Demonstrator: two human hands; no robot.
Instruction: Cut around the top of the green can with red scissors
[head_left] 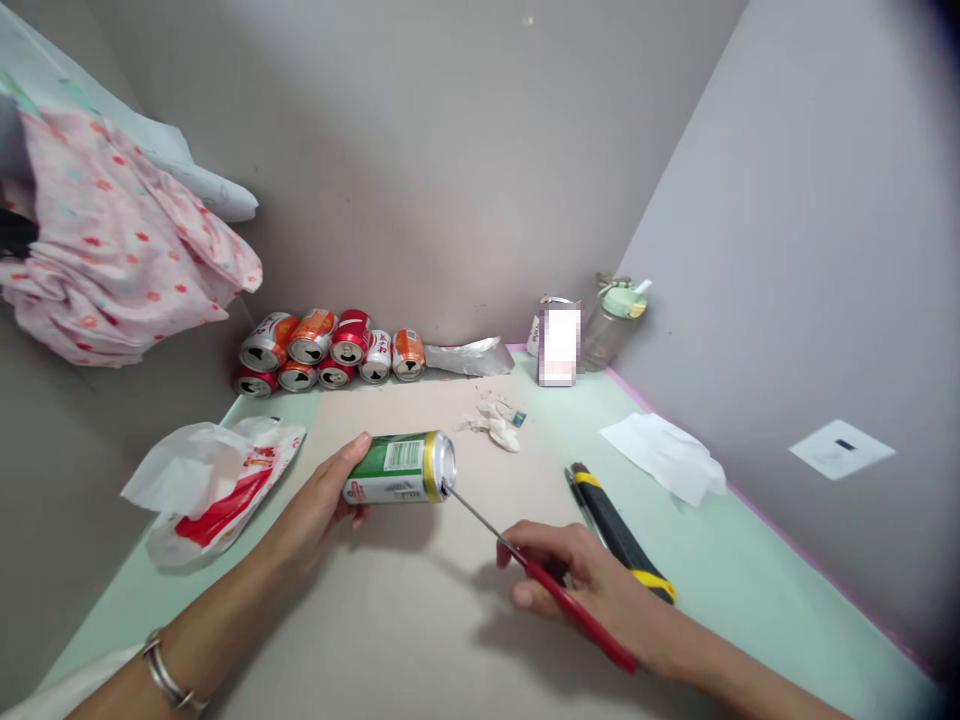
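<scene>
Can (pixel 397 468), green and white with a gold band: one, on its side in the left hand (pixel 336 495), thumb on top, over the middle of the surface (pixel 739 590); end with the mouth turned right. Tool (pixel 579 612), red handle, thin metal shaft: one, gripped in the right hand (pixel 592 572), tip at the can's mouth.

Risks, as judged: the tip may skid off the smooth rim if pushed at a slant; the can may roll in the left hand if held loosely; a torn edge could cut fingers. Knife (pixel 622 540), black and yellow: lies close by the right hand and may be knocked by a wide elbow or wrist.

Hard to make out: whether the tip is inside the mouth or only against it; whether the tool is scissors seen edge-on; the left fingers, mostly behind the can. Box (pixel 559 345) at the back: front blurred out. Bottle (pixel 611 330): partly behind the box. Both forearms: cut off by the frame.
</scene>
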